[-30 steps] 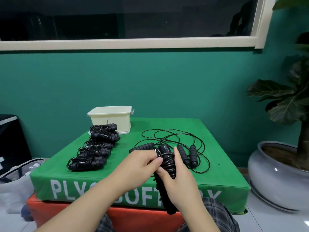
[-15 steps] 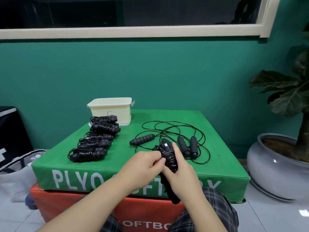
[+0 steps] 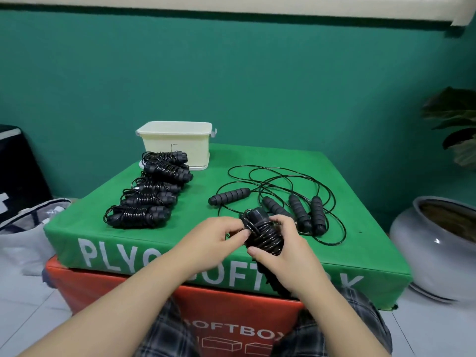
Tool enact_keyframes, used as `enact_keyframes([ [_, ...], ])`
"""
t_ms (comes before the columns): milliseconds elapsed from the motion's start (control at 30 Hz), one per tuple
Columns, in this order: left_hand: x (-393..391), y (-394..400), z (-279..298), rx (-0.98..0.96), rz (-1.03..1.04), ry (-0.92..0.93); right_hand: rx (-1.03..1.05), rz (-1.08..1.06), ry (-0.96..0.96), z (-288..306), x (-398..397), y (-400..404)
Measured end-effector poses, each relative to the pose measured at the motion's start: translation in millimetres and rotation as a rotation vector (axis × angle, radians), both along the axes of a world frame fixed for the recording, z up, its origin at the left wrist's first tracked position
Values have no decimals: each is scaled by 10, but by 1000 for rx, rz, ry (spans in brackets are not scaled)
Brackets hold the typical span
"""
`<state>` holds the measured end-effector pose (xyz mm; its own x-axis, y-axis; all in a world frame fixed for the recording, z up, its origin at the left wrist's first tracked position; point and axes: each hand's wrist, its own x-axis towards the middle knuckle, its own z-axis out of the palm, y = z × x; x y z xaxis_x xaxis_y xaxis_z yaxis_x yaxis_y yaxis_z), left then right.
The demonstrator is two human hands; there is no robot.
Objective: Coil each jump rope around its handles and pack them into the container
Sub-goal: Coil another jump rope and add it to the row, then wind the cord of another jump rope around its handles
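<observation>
My right hand (image 3: 283,256) grips a black jump rope bundle (image 3: 262,234) by its paired handles, cord wound round them. My left hand (image 3: 216,238) pinches the cord at the bundle's left side. Both hands hover over the front edge of the green plyo box (image 3: 103,222). Several coiled ropes (image 3: 152,194) lie in a row on the box's left side. Loose uncoiled ropes (image 3: 288,199) with black foam handles sprawl on the right. A cream plastic container (image 3: 177,143) stands at the back left, its inside hidden.
An orange soft box (image 3: 231,310) sits beneath the green one. A grey plant pot (image 3: 432,248) stands on the floor at right with a leafy plant (image 3: 453,119) above. A bag (image 3: 23,233) lies at left. The green wall is behind.
The view has tilted down and the hands sit higher over the box edge. My right hand's fingers have curled further round the top of the bundle; the left still pinches the cord.
</observation>
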<state>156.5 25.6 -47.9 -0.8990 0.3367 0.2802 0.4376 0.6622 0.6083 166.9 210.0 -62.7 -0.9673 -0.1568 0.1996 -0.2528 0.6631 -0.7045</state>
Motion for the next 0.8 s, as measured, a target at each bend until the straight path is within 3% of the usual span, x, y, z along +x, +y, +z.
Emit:
enact_keyframes([
  [233, -337, -431, -98, 66, 76, -40, 30, 122, 3, -44, -560, -349],
  [333, -512, -620, -167, 209, 176, -138, 28, 171, -1, -115, -763, -497],
  [500, -839, -1106, -318, 450, 486, -260, 123, 161, -28, -257, -1042, -476],
  [700, -1316, -1651, -217, 714, 861, -206, 172, 46, -1, -433, -1362, -334],
  [800, -1591, -1859, -125, 746, 990, -204, 205, -1, 24, -569, -1478, -272],
])
